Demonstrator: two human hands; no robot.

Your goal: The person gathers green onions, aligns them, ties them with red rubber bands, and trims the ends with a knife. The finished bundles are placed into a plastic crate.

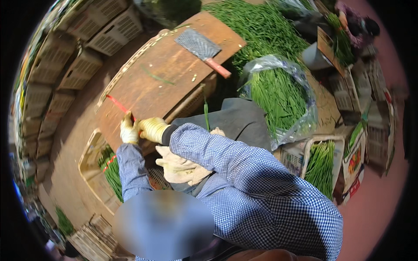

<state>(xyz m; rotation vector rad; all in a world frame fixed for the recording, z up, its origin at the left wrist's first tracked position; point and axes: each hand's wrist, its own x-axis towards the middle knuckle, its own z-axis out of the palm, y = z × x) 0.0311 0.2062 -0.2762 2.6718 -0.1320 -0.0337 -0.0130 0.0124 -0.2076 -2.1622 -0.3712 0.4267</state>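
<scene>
Both my hands wear pale yellow gloves and meet at the near left edge of a wooden board [143, 88]. My left hand [129, 130] and my right hand [151, 129] pinch a red tie strip [117, 103], whose free end lies over the board. A cleaver [200, 45] with a red handle rests at the board's far end, among small green scraps. To the right, an open plastic bag [312, 98] holds long green stalks [277, 98]. Below the board on the left, a bundle of green stalks [112, 174] with a red tie lies in a plastic crate [85, 160].
Loose green stalks [258, 26] are heaped beyond the board. Stacked plastic crates [114, 34] line the left side. A crate with green stalks [320, 166] stands at the right. A pair of pale gloves [183, 168] lies on my lap. Another person [356, 29] works at upper right.
</scene>
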